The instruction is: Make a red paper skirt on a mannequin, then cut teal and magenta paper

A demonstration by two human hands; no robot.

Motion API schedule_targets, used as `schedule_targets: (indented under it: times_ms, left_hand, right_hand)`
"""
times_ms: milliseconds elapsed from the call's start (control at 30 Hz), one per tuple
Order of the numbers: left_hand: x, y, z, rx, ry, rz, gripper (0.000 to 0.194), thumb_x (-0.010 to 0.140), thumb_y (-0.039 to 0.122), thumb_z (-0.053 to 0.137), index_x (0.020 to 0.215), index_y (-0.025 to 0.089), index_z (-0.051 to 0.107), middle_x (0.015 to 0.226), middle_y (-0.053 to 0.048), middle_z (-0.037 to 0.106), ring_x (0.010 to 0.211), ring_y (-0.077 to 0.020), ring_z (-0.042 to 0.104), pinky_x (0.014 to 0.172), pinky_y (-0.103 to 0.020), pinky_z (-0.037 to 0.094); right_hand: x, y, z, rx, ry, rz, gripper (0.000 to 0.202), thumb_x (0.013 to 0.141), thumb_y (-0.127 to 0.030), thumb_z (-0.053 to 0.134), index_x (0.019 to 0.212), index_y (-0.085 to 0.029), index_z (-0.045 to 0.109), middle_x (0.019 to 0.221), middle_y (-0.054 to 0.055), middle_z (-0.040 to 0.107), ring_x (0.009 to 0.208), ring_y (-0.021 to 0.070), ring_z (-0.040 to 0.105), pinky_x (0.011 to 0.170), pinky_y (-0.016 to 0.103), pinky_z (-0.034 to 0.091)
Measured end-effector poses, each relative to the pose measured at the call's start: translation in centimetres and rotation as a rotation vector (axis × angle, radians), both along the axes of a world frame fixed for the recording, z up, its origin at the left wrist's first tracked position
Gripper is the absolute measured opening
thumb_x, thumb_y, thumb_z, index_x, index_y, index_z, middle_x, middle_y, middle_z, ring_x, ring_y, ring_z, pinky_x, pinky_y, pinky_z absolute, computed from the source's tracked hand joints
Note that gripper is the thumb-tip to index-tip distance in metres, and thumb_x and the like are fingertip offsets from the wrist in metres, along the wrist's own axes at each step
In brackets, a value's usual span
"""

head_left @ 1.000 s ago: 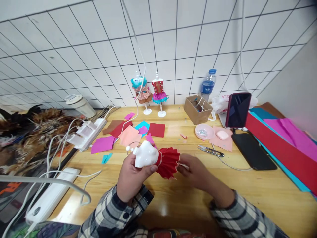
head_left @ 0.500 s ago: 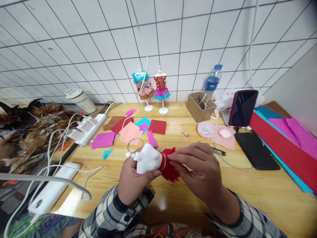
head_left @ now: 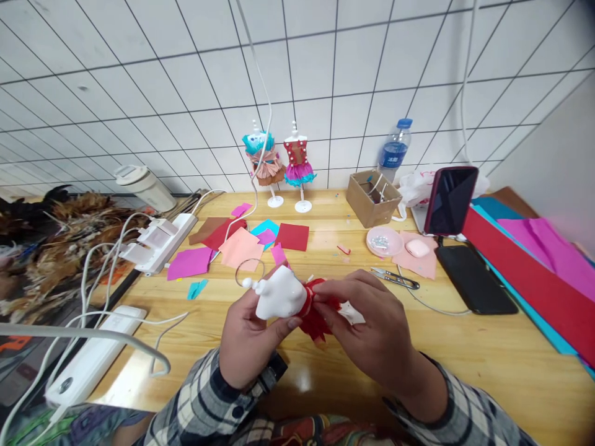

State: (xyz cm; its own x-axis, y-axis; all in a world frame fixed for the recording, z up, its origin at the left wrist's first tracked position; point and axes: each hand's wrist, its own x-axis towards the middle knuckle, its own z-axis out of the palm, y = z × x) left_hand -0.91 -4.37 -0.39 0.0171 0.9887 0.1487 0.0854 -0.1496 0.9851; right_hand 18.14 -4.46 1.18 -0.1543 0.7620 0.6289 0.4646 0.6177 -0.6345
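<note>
A small white dress form (head_left: pixel 280 293) lies on its side above the table, its knobbed neck pointing left. My left hand (head_left: pixel 253 337) is closed round it, thumb along its near side. Gathered red paper (head_left: pixel 317 325) wraps its waist like a skirt, with a thin band where the gathers meet. My right hand (head_left: pixel 372 319) pinches this red paper close to the waist between thumb and fingers. A thin metal ring (head_left: pixel 250 272) shows just beyond the left hand. What lies under the right fingertips is hidden.
Two dressed mini mannequins (head_left: pixel 300 164) stand by the wall. Coloured paper pieces (head_left: pixel 239 249) lie ahead. To the right are thread snips (head_left: pixel 395 279), a pink dish (head_left: pixel 385 241), a cardboard box (head_left: pixel 373 198) and a phone (head_left: pixel 476 279). Cables and a power strip (head_left: pixel 162 244) are left.
My right fingers have moved in closer to the waist, and the red skirt is bunched differently, with something whitish showing behind them. The snips' blades now show. The whole view has shifted slightly.
</note>
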Motion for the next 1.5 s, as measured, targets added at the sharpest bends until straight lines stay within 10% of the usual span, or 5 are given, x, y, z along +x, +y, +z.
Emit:
schedule_targets:
  times_ms: [567, 767, 1500]
  left_hand:
    - [1.5, -1.1, -0.2, 0.006, -0.02, 0.077, 0.038, 0.073, 0.037, 0.079, 0.105, 0.019, 0.069, 0.104, -0.006, 0.073, 0.099, -0.0229, 0.067, 0.092, -0.031, 0.05]
    - [1.8, -0.5, 0.2, -0.146, -0.078, -0.108, 0.039, 0.089, 0.04, 0.061, 0.121, 0.017, 0.061, 0.122, -0.011, 0.068, 0.115, -0.0244, 0.062, 0.103, -0.037, 0.044]
    - [1.5, -0.4, 0.2, -0.323, -0.176, -0.188, 0.041, 0.072, 0.031, 0.08, 0.106, 0.015, 0.062, 0.102, -0.009, 0.072, 0.094, -0.0225, 0.067, 0.085, -0.033, 0.051]
  right_hand:
    - [-0.2, -0.8, -0.1, 0.042, -0.039, -0.055, 0.01, 0.086, -0.013, 0.065, 0.091, -0.02, 0.07, 0.082, 0.001, 0.072, 0.073, 0.0149, 0.059, 0.069, 0.032, 0.045]
    - [-0.3, -1.1, -1.0, 0.055, -0.152, -0.116, 0.008, 0.085, -0.017, 0.067, 0.088, -0.023, 0.071, 0.081, 0.0, 0.072, 0.074, 0.0179, 0.058, 0.072, 0.035, 0.043]
    - [0.2, -2.6, -0.1, -0.251, -0.211, 0.03, 0.022, 0.09, -0.017, 0.057, 0.106, -0.023, 0.071, 0.089, 0.002, 0.071, 0.081, 0.0176, 0.062, 0.072, 0.032, 0.049]
